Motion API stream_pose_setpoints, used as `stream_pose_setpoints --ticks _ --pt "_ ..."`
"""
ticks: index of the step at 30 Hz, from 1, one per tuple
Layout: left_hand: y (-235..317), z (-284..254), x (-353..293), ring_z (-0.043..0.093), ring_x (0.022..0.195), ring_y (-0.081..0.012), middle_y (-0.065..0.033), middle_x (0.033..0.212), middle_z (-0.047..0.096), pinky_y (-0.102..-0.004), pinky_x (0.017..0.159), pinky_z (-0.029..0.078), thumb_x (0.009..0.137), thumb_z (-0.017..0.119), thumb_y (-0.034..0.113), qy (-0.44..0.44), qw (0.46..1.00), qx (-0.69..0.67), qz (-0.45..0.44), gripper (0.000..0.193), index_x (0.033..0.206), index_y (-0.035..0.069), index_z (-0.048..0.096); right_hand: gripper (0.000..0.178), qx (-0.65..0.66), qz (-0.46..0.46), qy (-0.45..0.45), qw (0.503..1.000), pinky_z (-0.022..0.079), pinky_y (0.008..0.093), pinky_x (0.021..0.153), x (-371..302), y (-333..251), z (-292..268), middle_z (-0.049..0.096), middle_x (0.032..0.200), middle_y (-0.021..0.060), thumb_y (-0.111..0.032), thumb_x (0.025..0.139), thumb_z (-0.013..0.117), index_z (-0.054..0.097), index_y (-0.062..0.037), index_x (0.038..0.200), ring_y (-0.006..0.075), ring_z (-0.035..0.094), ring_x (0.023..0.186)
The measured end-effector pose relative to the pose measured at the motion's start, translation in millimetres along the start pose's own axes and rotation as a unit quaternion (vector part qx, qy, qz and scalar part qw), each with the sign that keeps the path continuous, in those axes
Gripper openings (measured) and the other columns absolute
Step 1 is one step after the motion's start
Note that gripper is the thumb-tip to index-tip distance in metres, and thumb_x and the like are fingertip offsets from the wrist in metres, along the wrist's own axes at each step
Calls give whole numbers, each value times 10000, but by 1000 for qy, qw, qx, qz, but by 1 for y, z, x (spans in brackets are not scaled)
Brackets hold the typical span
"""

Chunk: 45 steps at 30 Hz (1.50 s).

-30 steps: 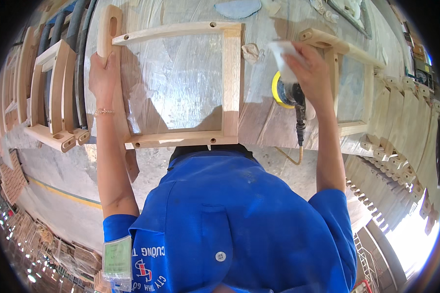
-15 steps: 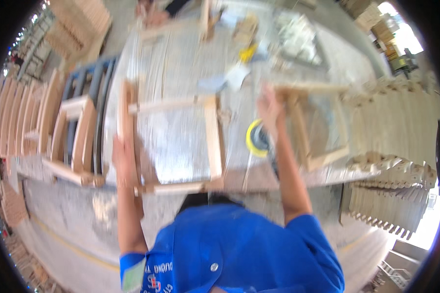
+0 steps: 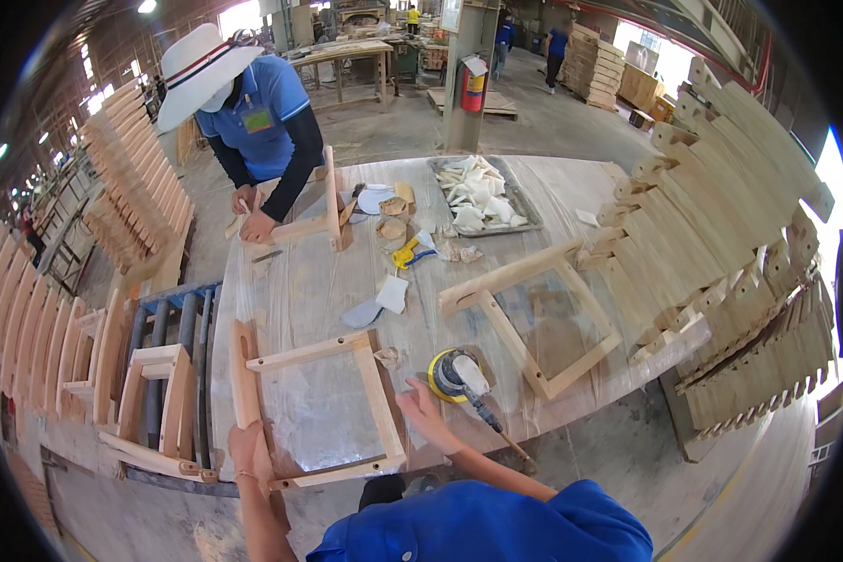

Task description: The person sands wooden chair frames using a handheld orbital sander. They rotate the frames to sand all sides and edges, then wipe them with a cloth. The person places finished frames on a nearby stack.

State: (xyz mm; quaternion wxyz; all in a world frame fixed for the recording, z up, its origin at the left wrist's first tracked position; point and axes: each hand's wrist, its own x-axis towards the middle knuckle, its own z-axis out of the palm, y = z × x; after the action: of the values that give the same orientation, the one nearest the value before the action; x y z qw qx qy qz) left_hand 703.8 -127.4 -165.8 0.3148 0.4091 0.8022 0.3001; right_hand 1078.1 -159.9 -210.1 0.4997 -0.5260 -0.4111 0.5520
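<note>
A pale wooden frame (image 3: 382,398) lies near the front left of the table. My left hand (image 3: 244,448) is wrapped round the near end of its left rail. Between this frame and a corded sander (image 3: 459,375) with a yellow-edged pad is my right hand (image 3: 423,412), fingers stretched out and holding nothing. The sander rests on the table just beyond my right fingertips. A second wooden frame (image 3: 502,342) lies farther right, apart from both hands.
A tray (image 3: 537,225) of white scraps, a yellow-and-blue tool (image 3: 406,255) and sanding discs (image 3: 362,314) lie farther back. A co-worker (image 3: 276,103) handles another frame at the far left. Stacked wooden parts (image 3: 721,206) line the right; roller conveyor (image 3: 197,347) with frames stands left.
My right hand has left the right-hand frame and moved leftward, past the sander. My left hand stays on the left frame's rail. The view has tilted up, bringing the co-worker into sight.
</note>
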Motion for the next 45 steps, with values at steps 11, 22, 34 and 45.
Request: stream_pose_setpoints --ticks 11,22,34,45 --pt "13 -42 -9 614 868 -198 -83 1015 623 -322 779 507 802 676 141 0 958 -267 99 453 1205 -42 578 652 279 94 -4 956 453 352 992 43 -33 61 607 1211 148 -508 988 513 367 -29 1406 227 586 1110" --pt "129 -106 -23 526 1236 -306 -198 1330 526 -389 1061 398 764 681 -4 156 913 -167 339 720 1423 -45 392 507 422 -10 -6 906 471 431 1041 72 -68 80 616 1258 149 -406 1043 390 454 -32 1378 269 604 1180" --pt "179 -129 -48 470 1344 -283 -179 1506 422 -431 1124 388 879 507 723 17 799 -345 493 943 1512 48 323 290 -139 -170 34 975 520 360 900 123 5 18 669 1136 116 -176 975 547 577 -34 1225 207 654 989" --pt "154 -135 -39 520 1292 -332 -229 1403 517 -460 1099 421 984 330 605 70 778 -492 383 796 1453 -36 390 322 61 -14 -33 997 535 313 805 67 -58 3 656 1097 53 -235 955 589 585 -28 1202 185 641 957"
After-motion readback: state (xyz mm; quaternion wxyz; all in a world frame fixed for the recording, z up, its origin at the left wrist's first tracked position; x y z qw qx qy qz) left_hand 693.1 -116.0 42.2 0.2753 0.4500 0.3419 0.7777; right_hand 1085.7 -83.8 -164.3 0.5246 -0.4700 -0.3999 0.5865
